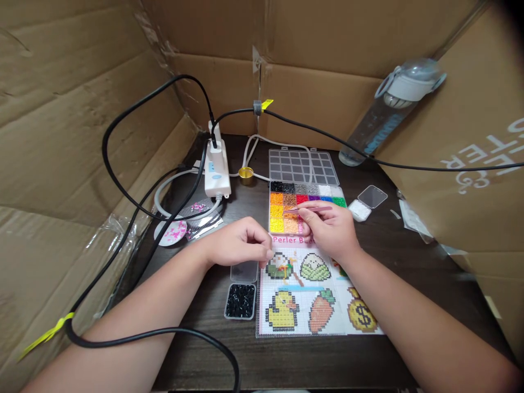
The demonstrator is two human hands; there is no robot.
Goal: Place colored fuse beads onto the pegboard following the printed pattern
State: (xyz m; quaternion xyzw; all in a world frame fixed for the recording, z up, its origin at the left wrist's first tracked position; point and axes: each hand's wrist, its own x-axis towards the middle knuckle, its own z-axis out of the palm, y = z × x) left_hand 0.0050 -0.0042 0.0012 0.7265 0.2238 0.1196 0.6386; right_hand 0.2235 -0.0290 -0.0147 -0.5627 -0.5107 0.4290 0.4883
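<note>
In the head view, the person's right hand [332, 228] pinches pink tweezers [314, 209] between thumb and fingers. Their long axis runs nearly sideways, tips pointing left over the orange compartments of the bead box [269, 214], whose clear lid [303, 164] lies open toward the far side. The left hand [241, 243] is loosely curled, thumb and index finger close together at the pattern sheet's [302, 308] upper left; whether it pinches anything cannot be told. Just beside the sheet's left edge sits a small box of black beads [239, 301].

The right hand covers part of the bead box's lower right, and the right forearm hides part of the sheet. The black cable [196, 188] crosses in front of the power strip [217, 169].

"Perler B" reads on the sheet, the rest hidden; a "$" marks its money bag. Tilted, cut-off lettering on the cardboard [458, 125] includes "STER" and "&". Blue lettering on the bottle [379, 120] is illegible.
</note>
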